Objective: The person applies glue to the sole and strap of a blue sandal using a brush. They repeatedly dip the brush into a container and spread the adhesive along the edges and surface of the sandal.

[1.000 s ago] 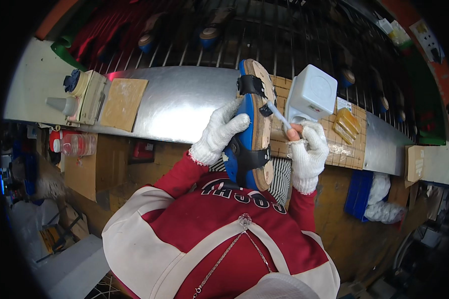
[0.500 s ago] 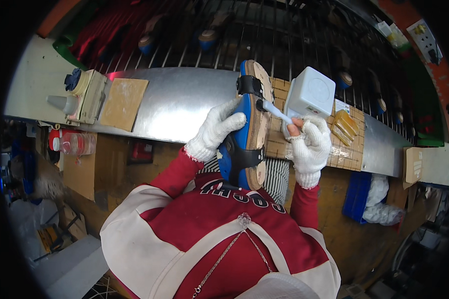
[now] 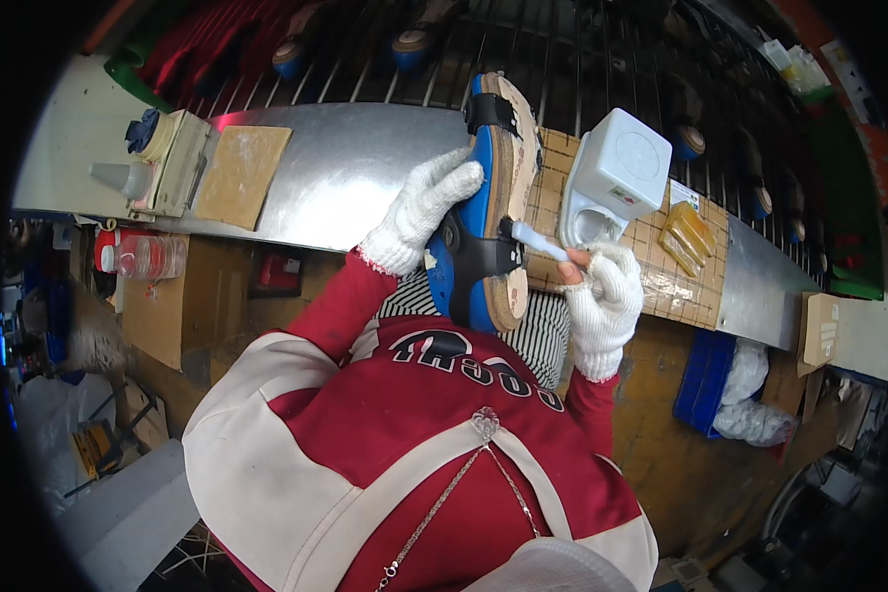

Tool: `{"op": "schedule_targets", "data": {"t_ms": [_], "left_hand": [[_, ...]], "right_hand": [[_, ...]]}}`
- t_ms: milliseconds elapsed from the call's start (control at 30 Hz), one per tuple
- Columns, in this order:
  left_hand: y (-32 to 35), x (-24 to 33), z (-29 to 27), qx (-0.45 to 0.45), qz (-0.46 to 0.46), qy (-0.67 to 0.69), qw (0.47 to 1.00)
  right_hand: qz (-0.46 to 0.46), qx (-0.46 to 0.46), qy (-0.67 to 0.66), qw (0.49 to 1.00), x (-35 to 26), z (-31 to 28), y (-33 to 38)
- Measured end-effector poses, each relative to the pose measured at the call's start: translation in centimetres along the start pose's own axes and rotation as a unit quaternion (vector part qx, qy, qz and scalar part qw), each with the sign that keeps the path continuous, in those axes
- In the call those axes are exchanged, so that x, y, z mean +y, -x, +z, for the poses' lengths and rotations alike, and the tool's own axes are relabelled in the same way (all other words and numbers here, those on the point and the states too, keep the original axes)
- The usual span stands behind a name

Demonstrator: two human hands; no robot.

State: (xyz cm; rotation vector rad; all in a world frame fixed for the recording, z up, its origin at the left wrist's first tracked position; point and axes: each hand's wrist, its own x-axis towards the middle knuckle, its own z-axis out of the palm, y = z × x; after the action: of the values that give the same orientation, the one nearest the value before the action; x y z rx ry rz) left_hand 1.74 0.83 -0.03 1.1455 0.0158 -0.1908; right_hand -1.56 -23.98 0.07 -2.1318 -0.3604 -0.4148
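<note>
Left hand [image 3: 419, 212], half-curled, clasps the sandal [image 3: 485, 212], right hand [image 3: 605, 301] pinches a brush [image 3: 540, 241], apparently coating the sole [image 3: 511, 183]; next strokes need steadiness.

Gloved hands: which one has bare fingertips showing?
The right hand: bare fingertips show where it grips the pale-handled brush. The left hand, holding the strapped shoe, has every visible finger covered.

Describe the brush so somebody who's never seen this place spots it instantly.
Start at the shiny metal counter and find the white-gloved right hand near the boxy white container. Its bare fingertips pinch the brush, whose dark tip points toward the blue and black shoe. Unlike the bulky container and shoe, it is slim, with a pale handle.
</note>
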Motion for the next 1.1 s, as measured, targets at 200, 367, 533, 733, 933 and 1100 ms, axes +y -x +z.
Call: {"op": "schedule_targets", "data": {"t_ms": [200,367,533,733,933,1100], "left_hand": [[-0.8,0.7,0.3,-0.009,0.005,-0.005,1.0],[-0.6,0.8,1.0,-0.022,-0.009,-0.013,1.0],[-0.5,0.5,1.0,-0.024,-0.018,0.02,0.999],[-0.5,-0.3,1.1,-0.007,-0.013,-0.029,0.999],[-0.5,-0.6,1.2,-0.029,-0.025,-0.03,0.999],[-0.3,-0.5,1.2,-0.028,-0.05,0.01,0.998]], "right_hand": [[-0.022,0.008,-0.005,1.0,0.4,-0.4,0.2],[-0.001,0.0,-0.051,0.999,1.2,-0.5,0.6],[-0.039,0.019,-0.01,0.999,1.4,-1.0,1.1],[-0.033,0.023,-0.017,0.999,1.6,-1.1,1.7],[-0.047,0.046,-0.03,0.997,2.3,-0.7,2.8],[-0.099,0.037,-0.03,0.994,2.3,-1.0,3.2]]}}
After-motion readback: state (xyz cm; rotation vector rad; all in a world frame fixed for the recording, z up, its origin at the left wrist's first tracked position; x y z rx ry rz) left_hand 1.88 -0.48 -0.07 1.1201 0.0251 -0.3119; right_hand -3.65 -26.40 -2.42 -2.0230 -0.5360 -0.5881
